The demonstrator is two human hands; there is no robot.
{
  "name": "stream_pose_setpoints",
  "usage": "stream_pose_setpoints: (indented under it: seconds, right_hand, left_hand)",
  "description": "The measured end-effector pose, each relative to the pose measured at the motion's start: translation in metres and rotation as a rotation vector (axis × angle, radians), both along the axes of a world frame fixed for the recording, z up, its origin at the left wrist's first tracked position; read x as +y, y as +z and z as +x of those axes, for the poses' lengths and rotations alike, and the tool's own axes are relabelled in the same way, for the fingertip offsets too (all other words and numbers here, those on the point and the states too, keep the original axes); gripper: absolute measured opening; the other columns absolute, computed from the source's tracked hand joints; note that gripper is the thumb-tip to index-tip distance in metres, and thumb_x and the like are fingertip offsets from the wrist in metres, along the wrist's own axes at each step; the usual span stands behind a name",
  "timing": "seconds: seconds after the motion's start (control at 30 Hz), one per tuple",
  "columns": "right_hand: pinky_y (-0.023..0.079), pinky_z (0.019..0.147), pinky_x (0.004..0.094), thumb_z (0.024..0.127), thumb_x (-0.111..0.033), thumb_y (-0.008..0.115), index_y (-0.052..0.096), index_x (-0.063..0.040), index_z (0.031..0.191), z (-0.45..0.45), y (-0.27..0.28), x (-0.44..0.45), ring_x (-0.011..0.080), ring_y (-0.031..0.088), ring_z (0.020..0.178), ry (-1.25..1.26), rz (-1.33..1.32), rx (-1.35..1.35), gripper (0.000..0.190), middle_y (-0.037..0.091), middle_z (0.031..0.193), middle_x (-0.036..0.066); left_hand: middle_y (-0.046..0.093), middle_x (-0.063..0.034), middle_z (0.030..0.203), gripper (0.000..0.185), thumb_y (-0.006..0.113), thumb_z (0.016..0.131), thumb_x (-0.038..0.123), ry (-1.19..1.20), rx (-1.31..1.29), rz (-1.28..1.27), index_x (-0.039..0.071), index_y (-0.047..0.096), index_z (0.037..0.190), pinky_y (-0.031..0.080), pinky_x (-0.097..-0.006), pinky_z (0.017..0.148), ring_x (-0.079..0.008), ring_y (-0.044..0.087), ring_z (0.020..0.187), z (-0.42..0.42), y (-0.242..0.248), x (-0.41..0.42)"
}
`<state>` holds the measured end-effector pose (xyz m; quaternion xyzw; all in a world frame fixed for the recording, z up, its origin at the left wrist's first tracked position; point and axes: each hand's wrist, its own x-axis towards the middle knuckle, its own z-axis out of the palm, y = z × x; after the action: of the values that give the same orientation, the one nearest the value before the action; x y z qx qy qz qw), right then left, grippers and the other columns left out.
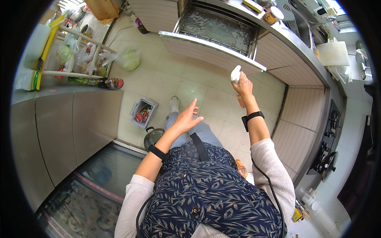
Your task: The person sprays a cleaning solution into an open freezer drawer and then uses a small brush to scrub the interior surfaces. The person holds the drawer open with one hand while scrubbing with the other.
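Observation:
My right hand point(243, 84) grips the neck of a spray bottle. The white trigger head point(236, 73) of the bottle shows above my fingers, and part of its labelled body point(240, 101) shows below my wrist; the rest is hidden. Ahead of me a wide drawer point(212, 44) is pulled out of the lower cabinet. Its metal bottom point(214, 28) looks wet or coated with whitish foam, and a wire rail runs inside the front panel. My left hand point(186, 116) holds nothing and hovers before my body with its fingers apart.
A grey bin point(152, 107) with red packaging and a lidded pot point(150, 138) stand on the floor at left. Beyond them, a rack point(89, 38) carries bagged vegetables, with a bagged cabbage point(131, 59) at its side. A tub point(272, 15) sits on the counter. A gas hob point(324, 139) lies right.

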<state>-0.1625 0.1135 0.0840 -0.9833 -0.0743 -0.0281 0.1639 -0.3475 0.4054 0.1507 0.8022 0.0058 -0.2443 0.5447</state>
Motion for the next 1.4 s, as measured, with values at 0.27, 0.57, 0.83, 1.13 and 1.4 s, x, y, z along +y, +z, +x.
stream_pose_setpoints:
  seconds: [0.27,0.57,0.83,1.13,1.4]
  right_hand:
    - [0.054,0.071,0.0493,0.08,-0.031,0.068,0.055,-0.007,0.094,-0.011,0.006,-0.02,0.04,0.067,0.084,-0.072,0.006,0.026,0.031,0.069,0.089,0.017]
    - [0.053,0.073,0.0508,0.081,-0.036,0.068,0.051,-0.008,0.098,-0.012,0.013,-0.037,0.0409,0.066,0.086,-0.158,0.002,0.1,0.036,0.068,0.094,0.018]
    - [0.053,0.073,0.051,0.08,-0.036,0.069,0.052,-0.009,0.098,-0.009,0.014,-0.052,0.0423,0.066,0.087,-0.292,-0.037,0.189,0.037,0.069,0.093,0.017]
    - [0.053,0.074,0.0503,0.081,-0.038,0.069,0.055,-0.009,0.096,-0.006,0.019,-0.061,0.0424,0.066,0.086,-0.412,-0.023,0.16,0.035,0.07,0.089,0.018]
    - [0.053,0.072,0.0492,0.081,-0.036,0.068,0.057,-0.012,0.096,-0.002,0.013,-0.054,0.0401,0.066,0.084,-0.342,0.023,0.122,0.031,0.07,0.088,0.014]
  left_hand:
    - [0.053,-0.017,0.136,0.092,0.07,0.088,0.028,-0.118,-0.004,0.023,0.011,0.013,0.157,0.05,-0.0381,0.092,-0.0262,0.06,0.117,0.014,0.004,-0.023]
    - [0.055,-0.0177,0.133,0.091,0.07,0.086,0.03,-0.266,-0.033,-0.018,0.007,0.015,0.156,0.049,-0.0395,0.097,-0.0275,0.061,0.114,0.04,0.011,-0.051]
    - [0.055,-0.0182,0.133,0.093,0.07,0.086,0.03,-0.386,-0.045,-0.064,0.008,0.013,0.156,0.049,-0.0401,0.096,-0.0286,0.062,0.113,0.069,0.003,-0.056]
    - [0.053,-0.018,0.134,0.099,0.072,0.085,0.034,-0.473,-0.024,-0.105,0.009,0.009,0.157,0.048,-0.0403,0.098,-0.0287,0.061,0.115,0.105,0.008,-0.056]
    - [0.053,-0.019,0.135,0.1,0.072,0.085,0.035,-0.521,-0.015,-0.075,0.008,0.008,0.157,0.048,-0.0404,0.098,-0.0293,0.06,0.115,0.117,0.003,-0.054]
